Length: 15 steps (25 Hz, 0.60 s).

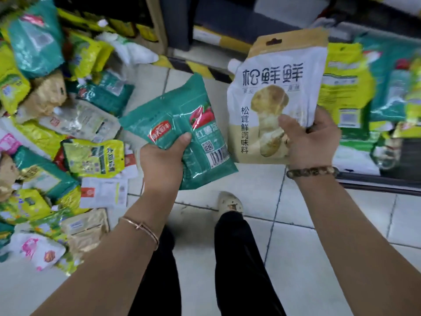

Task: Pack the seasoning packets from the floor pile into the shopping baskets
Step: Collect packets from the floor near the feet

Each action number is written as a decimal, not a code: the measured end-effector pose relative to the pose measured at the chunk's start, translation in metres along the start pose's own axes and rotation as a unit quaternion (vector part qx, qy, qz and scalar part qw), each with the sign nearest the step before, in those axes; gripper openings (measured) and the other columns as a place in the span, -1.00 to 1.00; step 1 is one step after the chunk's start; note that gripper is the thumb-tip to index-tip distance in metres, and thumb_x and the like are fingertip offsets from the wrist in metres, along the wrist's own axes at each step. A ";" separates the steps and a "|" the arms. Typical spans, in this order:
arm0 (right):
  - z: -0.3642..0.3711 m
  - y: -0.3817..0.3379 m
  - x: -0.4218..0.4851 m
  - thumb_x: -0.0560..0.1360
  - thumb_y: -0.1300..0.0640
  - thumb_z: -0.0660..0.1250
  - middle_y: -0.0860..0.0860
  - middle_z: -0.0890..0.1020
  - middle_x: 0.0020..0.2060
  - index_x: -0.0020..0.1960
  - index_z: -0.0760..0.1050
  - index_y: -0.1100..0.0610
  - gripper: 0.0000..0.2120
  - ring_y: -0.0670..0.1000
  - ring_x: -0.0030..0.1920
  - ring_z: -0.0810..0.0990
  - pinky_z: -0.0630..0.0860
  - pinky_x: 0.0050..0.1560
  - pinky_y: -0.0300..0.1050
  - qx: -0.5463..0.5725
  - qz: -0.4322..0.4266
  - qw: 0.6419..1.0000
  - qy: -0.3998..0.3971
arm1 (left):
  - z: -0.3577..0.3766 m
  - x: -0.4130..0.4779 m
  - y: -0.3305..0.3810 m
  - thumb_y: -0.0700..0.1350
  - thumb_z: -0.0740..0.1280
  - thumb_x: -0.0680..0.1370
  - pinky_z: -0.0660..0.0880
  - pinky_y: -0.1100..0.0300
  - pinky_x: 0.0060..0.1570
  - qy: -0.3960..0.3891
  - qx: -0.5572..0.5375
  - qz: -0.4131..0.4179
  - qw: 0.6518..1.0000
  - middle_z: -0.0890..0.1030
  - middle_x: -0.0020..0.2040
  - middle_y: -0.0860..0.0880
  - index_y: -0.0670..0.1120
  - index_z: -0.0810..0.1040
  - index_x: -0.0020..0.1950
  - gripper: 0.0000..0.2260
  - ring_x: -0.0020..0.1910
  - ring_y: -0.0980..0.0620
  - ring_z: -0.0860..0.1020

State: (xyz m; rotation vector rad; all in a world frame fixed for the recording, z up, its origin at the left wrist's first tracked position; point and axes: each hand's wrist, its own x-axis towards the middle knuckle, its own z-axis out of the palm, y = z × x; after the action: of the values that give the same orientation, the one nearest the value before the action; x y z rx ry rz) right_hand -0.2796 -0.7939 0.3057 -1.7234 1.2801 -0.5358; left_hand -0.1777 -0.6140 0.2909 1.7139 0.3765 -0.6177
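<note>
My left hand (163, 161) grips a teal packet (182, 124) with a red picture and a barcode, thumb on its front, held above the tiled floor. My right hand (309, 139) holds a white and tan pouch (273, 87) showing a mushroom, upright, thumb pressed on its front. A pile of packets (52, 133) in yellow, teal, tan and white lies on the floor at the left. At the right, a basket (376, 177) holds several yellow and teal packets (346, 87); only its dark rim shows.
White floor tiles (262, 185) lie between the pile and the basket. My legs in black trousers and one light shoe (230, 201) stand below the hands. Yellow and black striped tape (193, 65) marks the floor by dark shelving at the back.
</note>
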 end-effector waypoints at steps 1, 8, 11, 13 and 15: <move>-0.021 0.004 0.007 0.37 0.26 0.44 -0.04 0.49 -0.39 -0.20 0.51 0.17 -0.89 -0.24 -0.47 0.40 0.35 -0.39 -0.39 0.005 0.008 1.000 0.018 | 0.017 -0.010 0.005 -0.26 0.44 0.45 0.51 0.37 -0.39 -0.018 0.003 0.010 1.000 0.61 -0.43 0.23 -0.03 0.58 -0.25 -0.85 -0.40 0.27 0.60; -0.158 0.041 0.060 0.33 0.26 0.44 -0.28 0.59 -0.45 -0.26 0.49 -0.03 -0.79 -0.30 -0.39 0.51 0.43 -0.31 -0.35 0.043 0.043 0.993 0.097 | 0.144 -0.058 0.020 -0.23 0.43 0.47 0.53 0.35 -0.28 -0.151 0.038 0.063 0.986 0.62 -0.37 0.22 0.02 0.56 -0.25 -0.82 -0.31 0.26 0.61; -0.199 0.056 0.083 0.33 0.26 0.43 -0.30 0.61 -0.42 -0.25 0.51 -0.02 -0.80 -0.29 -0.37 0.54 0.45 -0.30 -0.33 0.013 0.052 0.994 0.095 | 0.195 -0.066 0.014 -0.16 0.41 0.49 0.58 0.15 -0.07 -0.193 0.096 0.086 0.973 0.64 -0.22 0.10 -0.01 0.58 -0.20 -0.91 -0.16 0.09 0.64; -0.216 0.070 0.096 0.34 0.28 0.43 -0.31 0.60 -0.43 -0.25 0.51 -0.03 -0.78 -0.29 -0.37 0.53 0.45 -0.30 -0.34 0.005 0.061 0.995 0.083 | 0.223 -0.067 0.005 -0.13 0.39 0.51 0.57 0.08 0.01 -0.223 0.125 0.104 0.961 0.65 -0.14 0.01 -0.06 0.60 -0.10 -0.99 -0.08 0.01 0.64; -0.220 0.086 0.103 0.34 0.28 0.44 -0.32 0.59 -0.44 -0.25 0.51 -0.04 -0.76 -0.30 -0.38 0.52 0.44 -0.29 -0.33 -0.006 0.065 0.996 0.067 | 0.241 -0.066 -0.006 -0.11 0.38 0.52 0.56 0.04 0.03 -0.234 0.159 0.104 0.954 0.66 -0.09 -0.04 -0.11 0.61 -0.05 -0.91 -0.06 -0.02 0.63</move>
State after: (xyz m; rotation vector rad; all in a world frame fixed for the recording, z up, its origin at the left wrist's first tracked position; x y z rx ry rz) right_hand -0.4547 -0.9809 0.3272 -1.6220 1.4816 -0.5763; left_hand -0.2829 -0.8413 0.2902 1.8090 -0.2496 -0.9371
